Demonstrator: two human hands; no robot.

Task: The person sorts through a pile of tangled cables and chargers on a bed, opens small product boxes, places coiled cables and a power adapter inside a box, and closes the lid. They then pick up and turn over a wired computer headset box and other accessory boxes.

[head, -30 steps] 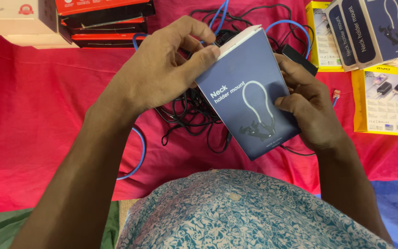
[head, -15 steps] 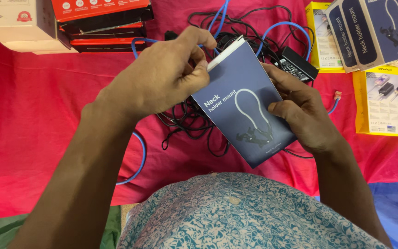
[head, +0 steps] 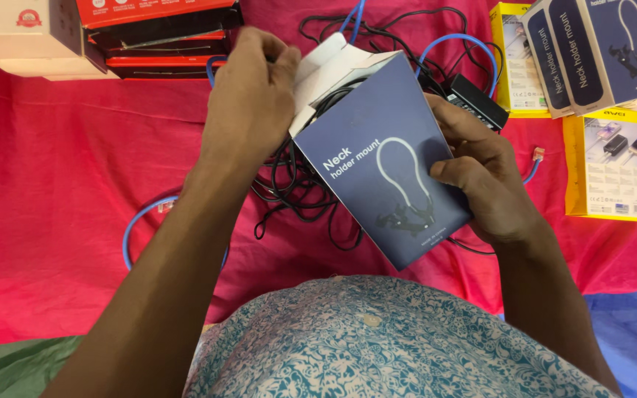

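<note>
Dark blue box (head: 388, 173), held up over the red cloth (head: 53, 221), has its white top flap (head: 326, 70) already lifted. Left hand (head: 248, 103) has fingers pinched at that flap; right hand (head: 484, 173) clasps the box's side. Contents are not out (tangled black cables (head: 296, 191) lie beneath); yellow boxes (head: 606, 166) sit far right.

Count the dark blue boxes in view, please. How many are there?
3. One dark blue box is in the right hand, its top flap lifted by the left hand. Two more lie at the top right. Others may be hidden beyond the frame.
</note>
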